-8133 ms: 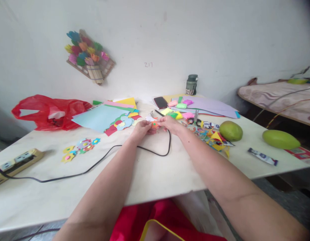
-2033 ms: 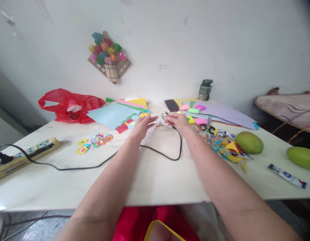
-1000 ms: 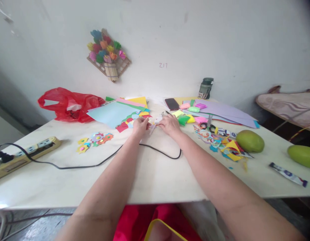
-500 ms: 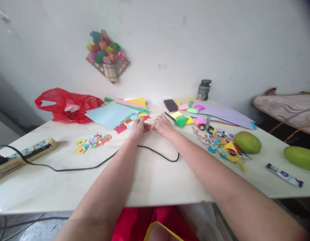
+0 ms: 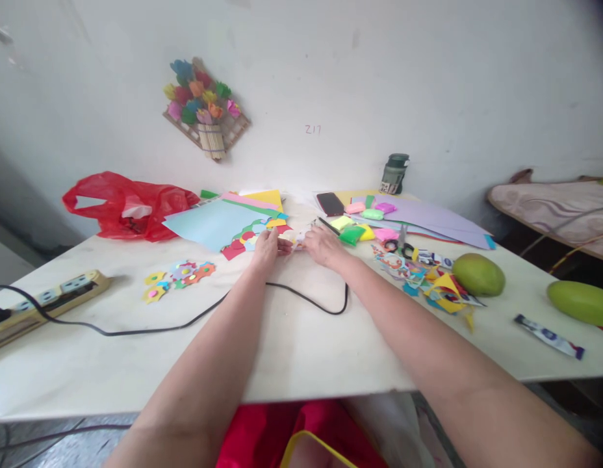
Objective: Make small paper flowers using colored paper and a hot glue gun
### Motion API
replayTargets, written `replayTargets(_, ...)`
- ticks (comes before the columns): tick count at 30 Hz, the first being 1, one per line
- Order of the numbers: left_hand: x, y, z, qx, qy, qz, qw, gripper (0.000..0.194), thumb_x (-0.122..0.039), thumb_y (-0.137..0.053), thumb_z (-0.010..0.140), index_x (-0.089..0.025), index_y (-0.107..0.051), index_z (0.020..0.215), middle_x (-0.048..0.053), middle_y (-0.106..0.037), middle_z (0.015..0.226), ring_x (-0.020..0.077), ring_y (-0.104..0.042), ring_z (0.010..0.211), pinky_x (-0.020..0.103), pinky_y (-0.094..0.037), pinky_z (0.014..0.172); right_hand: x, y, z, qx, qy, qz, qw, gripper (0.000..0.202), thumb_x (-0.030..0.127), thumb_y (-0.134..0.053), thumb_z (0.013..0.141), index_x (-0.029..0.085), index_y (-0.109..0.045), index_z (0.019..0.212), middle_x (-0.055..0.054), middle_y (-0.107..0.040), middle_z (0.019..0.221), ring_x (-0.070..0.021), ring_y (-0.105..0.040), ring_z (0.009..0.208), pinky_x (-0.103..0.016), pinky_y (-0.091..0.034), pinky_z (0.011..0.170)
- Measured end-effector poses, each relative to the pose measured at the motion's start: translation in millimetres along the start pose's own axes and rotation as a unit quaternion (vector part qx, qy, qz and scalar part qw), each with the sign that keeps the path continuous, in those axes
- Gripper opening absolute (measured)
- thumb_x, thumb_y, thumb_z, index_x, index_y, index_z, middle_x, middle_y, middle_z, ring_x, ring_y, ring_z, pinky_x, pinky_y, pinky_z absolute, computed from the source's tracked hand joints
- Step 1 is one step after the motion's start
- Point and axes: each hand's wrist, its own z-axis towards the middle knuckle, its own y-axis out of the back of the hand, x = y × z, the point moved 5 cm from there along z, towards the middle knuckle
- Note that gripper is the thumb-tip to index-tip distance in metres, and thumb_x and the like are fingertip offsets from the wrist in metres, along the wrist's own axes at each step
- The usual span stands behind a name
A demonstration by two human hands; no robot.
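My left hand rests at the middle of the table, its fingers reaching right to the edge of a small pale piece, thin and whitish, of paper or plastic. From the other side, my right hand has bent fingers closed on the same piece. The fingertips of both hands are partly hidden. Just beyond my left hand lie colourful cut paper shapes, red, green and cream. A dark pen-like stick lies behind my right hand, near green and yellow clay packs.
Paper flowers and a power strip sit left, with a black cord crossing under my left arm. Right are scissors, paper scraps, a green mango and a glue tube. A phone lies behind.
My hands have drawn slightly apart, with more of the pale piece showing between them. The whole view has shifted a little.
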Motion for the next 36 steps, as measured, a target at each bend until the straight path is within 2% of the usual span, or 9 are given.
replayTargets(5, -7.9, -6.0, -4.3, 0.026, -0.022, 0.028, 0.999, 0.023, -0.038, -0.046, 0.083, -0.017, -0.042, 0.074, 0.003, -0.061, 0.053, 0.0125, -0.055, 0.041, 0.023, -0.045, 0.044, -31.5, 7.6, -9.9, -0.040, -0.140, 0.177, 0.973, 0.015, 0.020, -0.055, 0.079, 0.017, -0.069, 0.080, -0.005, -0.066, 0.081, -0.0170, -0.053, 0.081, -0.027, -0.036, 0.071)
replayTargets(8, -7.5, -13.8, -8.4, 0.057, 0.006, 0.046, 0.997, 0.030, -0.041, -0.051, 0.079, -0.015, -0.046, 0.066, 0.005, -0.061, 0.051, 0.0118, -0.054, 0.038, 0.021, -0.043, 0.041, -43.6, 9.4, -15.3, -0.093, -0.184, 0.233, 0.950, 0.014, 0.021, -0.055, 0.078, 0.016, -0.069, 0.078, -0.004, -0.065, 0.077, -0.0145, -0.053, 0.072, -0.025, -0.037, 0.066)
replayTargets(14, 5.8, -28.9, -14.8, 0.134, 0.129, -0.022, 0.982, 0.042, -0.049, -0.048, 0.080, -0.011, -0.057, 0.065, 0.012, -0.065, 0.058, 0.0190, -0.064, 0.052, 0.027, -0.050, 0.049, -27.4, 23.2, -17.8, -0.170, -0.074, 0.170, 0.968, 0.018, 0.023, -0.053, 0.080, 0.016, -0.069, 0.075, -0.006, -0.065, 0.073, -0.0175, -0.052, 0.076, -0.030, -0.036, 0.072)
replayTargets(17, 7.7, -26.8, -13.3, 0.140, 0.116, -0.044, 0.982, 0.025, -0.032, -0.056, 0.079, -0.009, -0.059, 0.069, 0.013, -0.067, 0.064, 0.0190, -0.066, 0.058, 0.026, -0.052, 0.054, -15.7, 25.2, -16.3, -0.150, -0.014, 0.155, 0.976, 0.015, 0.023, -0.056, 0.078, 0.017, -0.069, 0.075, -0.007, -0.066, 0.076, -0.0194, -0.052, 0.081, -0.033, -0.035, 0.076)
replayTargets(19, 6.7, -24.0, -12.3, 0.142, 0.087, -0.044, 0.985, 0.016, -0.022, -0.056, 0.078, -0.008, -0.060, 0.072, 0.012, -0.067, 0.067, 0.0175, -0.066, 0.060, 0.026, -0.053, 0.058, -17.1, 25.0, -16.0, -0.150, -0.033, 0.204, 0.967, 0.011, 0.023, -0.059, 0.075, 0.018, -0.069, 0.075, -0.006, -0.067, 0.076, -0.0182, -0.053, 0.079, -0.031, -0.037, 0.075)
replayTargets(22, 5.1, -22.7, -12.7, 0.159, 0.052, -0.037, 0.985, 0.014, -0.021, -0.056, 0.079, -0.008, -0.058, 0.076, 0.011, -0.068, 0.070, 0.0166, -0.066, 0.061, 0.026, -0.053, 0.061, -32.0, 19.8, -18.6, -0.153, -0.154, 0.323, 0.921, 0.012, 0.023, -0.058, 0.075, 0.016, -0.069, 0.076, -0.004, -0.067, 0.075, -0.0141, -0.055, 0.071, -0.026, -0.040, 0.068)
replayTargets(25, 4.7, -27.3, -15.2, 0.204, 0.034, -0.023, 0.978, 0.018, -0.027, -0.062, 0.076, -0.011, -0.055, 0.076, 0.011, -0.068, 0.073, 0.0179, -0.067, 0.062, 0.029, -0.053, 0.063, -42.8, 9.5, -23.6, -0.111, -0.265, 0.430, 0.856, 0.020, 0.029, -0.054, 0.078, 0.014, -0.066, 0.073, -0.003, -0.065, 0.070, -0.0106, -0.053, 0.060, -0.022, -0.039, 0.056)
replayTargets(30, 4.3, -35.4, -21.6, 0.259, 0.027, 0.003, 0.966, 0.022, -0.028, -0.067, 0.071, -0.013, -0.051, 0.075, 0.010, -0.068, 0.074, 0.0182, -0.067, 0.065, 0.032, -0.053, 0.069, -38.6, 1.3, -27.3, -0.040, -0.305, 0.594, 0.743, 0.020, 0.031, -0.058, 0.074, 0.013, -0.061, 0.065, -0.002, -0.062, 0.062, -0.0071, -0.046, 0.049, -0.018, -0.029, 0.039)
replayTargets(36, 3.9, -37.4, -24.6, 0.256, 0.039, -0.013, 0.966, 0.014, -0.016, -0.065, 0.070, -0.012, -0.054, 0.078, 0.010, -0.068, 0.075, 0.0177, -0.067, 0.065, 0.032, -0.053, 0.070, -39.8, -2.6, -28.8, -0.042, -0.327, 0.607, 0.723, 0.021, 0.031, -0.071, 0.062, 0.013, -0.058, 0.061, 0.000, -0.059, 0.055, -0.0050, -0.044, 0.045, -0.017, -0.027, 0.037)
